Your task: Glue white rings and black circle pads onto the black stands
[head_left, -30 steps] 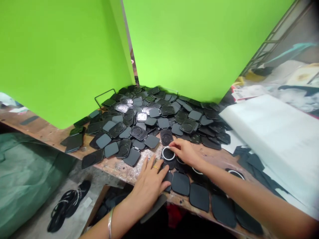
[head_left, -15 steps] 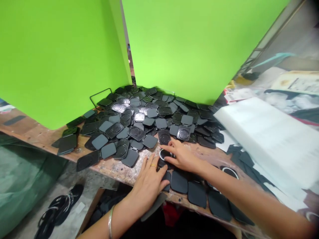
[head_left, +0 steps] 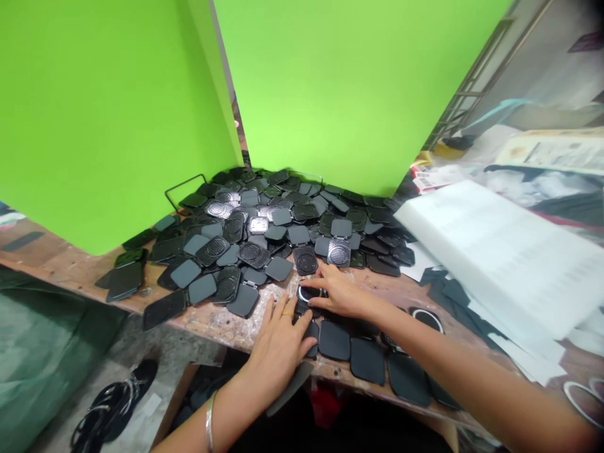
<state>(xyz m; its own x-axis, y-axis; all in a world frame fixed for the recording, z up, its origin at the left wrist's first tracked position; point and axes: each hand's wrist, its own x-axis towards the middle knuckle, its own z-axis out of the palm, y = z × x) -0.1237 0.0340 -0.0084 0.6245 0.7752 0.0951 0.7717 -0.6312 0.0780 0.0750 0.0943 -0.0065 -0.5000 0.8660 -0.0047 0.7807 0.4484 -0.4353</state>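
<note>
- Pads (head_left: 335, 340) lie in a row along the table's (head_left: 207, 324) near edge; a brush from the right forearm could push one off.
- Left hand (head_left: 278, 343): flat, fingers spread, clenching nothing, fingertips beside the plate (head_left: 302, 309); if the plate is poorly steadied, it could slide.
- Right hand (head_left: 340, 293): thumb and index parted over the ring (head_left: 301, 292); I cannot tell whether they grip or only press.
- Ring: on the plate, partly covered by those fingers; uneven pressure could leave it off-centre.
- Pile (head_left: 255, 253): loosely heaped just beyond; a knock could send pieces sliding nearer.
- Green boards (head_left: 321, 94) stand behind.
</note>
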